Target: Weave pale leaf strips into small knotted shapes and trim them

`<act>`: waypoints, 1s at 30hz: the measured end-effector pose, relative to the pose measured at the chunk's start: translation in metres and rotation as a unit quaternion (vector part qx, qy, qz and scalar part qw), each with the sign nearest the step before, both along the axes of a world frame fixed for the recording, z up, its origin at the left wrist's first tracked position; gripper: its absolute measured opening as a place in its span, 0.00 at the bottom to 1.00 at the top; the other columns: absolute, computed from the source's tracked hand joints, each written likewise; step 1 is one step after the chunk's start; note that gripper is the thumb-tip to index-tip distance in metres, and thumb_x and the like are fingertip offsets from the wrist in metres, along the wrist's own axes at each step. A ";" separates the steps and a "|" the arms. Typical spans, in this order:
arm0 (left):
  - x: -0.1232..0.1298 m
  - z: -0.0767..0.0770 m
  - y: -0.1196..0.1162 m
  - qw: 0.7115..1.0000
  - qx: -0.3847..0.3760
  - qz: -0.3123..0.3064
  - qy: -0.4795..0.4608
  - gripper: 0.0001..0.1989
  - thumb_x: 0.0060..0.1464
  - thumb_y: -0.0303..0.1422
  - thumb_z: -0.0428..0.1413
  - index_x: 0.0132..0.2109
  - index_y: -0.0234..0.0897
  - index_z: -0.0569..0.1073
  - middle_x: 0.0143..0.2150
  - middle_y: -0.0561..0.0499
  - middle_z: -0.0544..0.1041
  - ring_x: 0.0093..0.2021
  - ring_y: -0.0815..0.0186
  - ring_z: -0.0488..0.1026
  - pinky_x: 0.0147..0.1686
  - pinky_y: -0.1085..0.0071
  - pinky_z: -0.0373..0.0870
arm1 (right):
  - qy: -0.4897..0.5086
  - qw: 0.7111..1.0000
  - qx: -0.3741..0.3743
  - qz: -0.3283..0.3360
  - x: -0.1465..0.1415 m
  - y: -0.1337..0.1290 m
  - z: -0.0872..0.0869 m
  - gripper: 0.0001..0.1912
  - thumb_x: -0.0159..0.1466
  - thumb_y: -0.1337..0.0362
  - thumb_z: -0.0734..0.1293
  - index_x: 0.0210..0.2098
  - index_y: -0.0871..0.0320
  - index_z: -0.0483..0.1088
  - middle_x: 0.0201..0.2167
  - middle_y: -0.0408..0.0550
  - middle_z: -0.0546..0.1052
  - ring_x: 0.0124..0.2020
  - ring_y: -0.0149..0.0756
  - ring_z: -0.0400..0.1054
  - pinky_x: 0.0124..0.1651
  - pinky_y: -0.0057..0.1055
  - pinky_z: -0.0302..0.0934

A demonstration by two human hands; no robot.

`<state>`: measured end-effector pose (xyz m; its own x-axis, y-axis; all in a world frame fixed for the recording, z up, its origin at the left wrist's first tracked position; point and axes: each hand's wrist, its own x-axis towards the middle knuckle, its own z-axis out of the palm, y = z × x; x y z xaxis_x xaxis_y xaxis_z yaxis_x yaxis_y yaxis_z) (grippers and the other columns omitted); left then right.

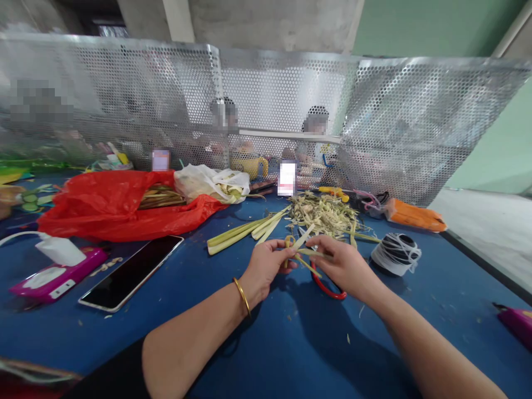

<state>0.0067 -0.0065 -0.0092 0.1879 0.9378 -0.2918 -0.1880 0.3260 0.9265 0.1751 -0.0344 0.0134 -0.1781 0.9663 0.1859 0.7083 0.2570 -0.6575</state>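
Note:
My left hand (272, 266), with a gold bangle at the wrist, pinches several pale green plant strips (305, 236) that cross one another between my hands. Fingers of my right hand (338, 260) are closed on the right end of one strip. Below the right hand, scissors with red handles (328, 288) lie on the blue table (266, 343), partly covered by that hand. Just beyond my hands is a heap of dry shredded plant scraps (326, 216). Longer green stalks (233, 235) lie to the left of the heap.
On the left are a red plastic bag (103, 202) with stalks, a phone (133, 274) and a purple power strip (62, 280). A spool of white string (395, 255) and an orange packet (415, 215) sit right. A perforated metal screen (282, 94) crosses the back, people behind it.

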 end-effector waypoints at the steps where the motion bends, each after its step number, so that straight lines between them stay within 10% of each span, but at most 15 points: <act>1: 0.000 0.001 0.000 1.000 0.006 -0.003 0.002 0.04 0.48 0.25 0.60 0.34 0.31 0.73 0.23 0.51 0.75 0.20 0.72 0.72 0.22 0.78 0.67 | 0.042 0.999 -0.002 0.017 0.000 -0.001 0.003 0.10 0.58 0.62 0.65 0.40 0.55 0.71 0.27 0.43 0.75 0.29 0.34 0.67 0.33 0.29 0.59; 7: -0.001 0.003 -0.002 0.999 0.031 -0.021 0.010 0.10 0.45 0.29 0.63 0.34 0.33 0.71 0.24 0.52 0.75 0.20 0.72 0.71 0.21 0.78 0.65 | 0.252 0.958 -0.095 0.102 -0.007 -0.005 0.007 0.16 0.56 0.58 0.68 0.42 0.56 0.73 0.36 0.48 0.78 0.40 0.41 0.72 0.44 0.35 0.64; 12: 0.002 -0.001 -0.004 0.998 0.041 -0.053 0.006 0.12 0.44 0.29 0.63 0.33 0.37 0.66 0.23 0.54 0.75 0.18 0.72 0.69 0.21 0.77 0.65 | 0.210 0.976 0.051 -0.012 -0.012 -0.002 -0.004 0.13 0.60 0.54 0.64 0.29 0.56 0.73 0.26 0.45 0.73 0.32 0.35 0.67 0.36 0.30 0.61; 17: 0.003 -0.001 -0.006 0.997 0.015 -0.075 0.007 0.11 0.44 0.26 0.62 0.32 0.35 0.67 0.22 0.53 0.74 0.19 0.73 0.68 0.22 0.77 0.65 | 0.219 0.975 -0.020 -0.010 -0.015 0.001 -0.015 0.11 0.60 0.55 0.64 0.30 0.57 0.68 0.19 0.39 0.67 0.19 0.28 0.57 0.24 0.26 0.54; 30: 0.002 -0.002 -0.004 0.997 -0.040 -0.072 0.001 0.07 0.48 0.20 0.57 0.32 0.34 0.66 0.22 0.54 0.72 0.17 0.75 0.67 0.23 0.77 0.68 | 0.062 0.997 0.008 -0.043 -0.011 0.002 -0.025 0.07 0.56 0.65 0.61 0.22 0.56 0.64 0.18 0.38 0.66 0.21 0.28 0.59 0.26 0.25 0.53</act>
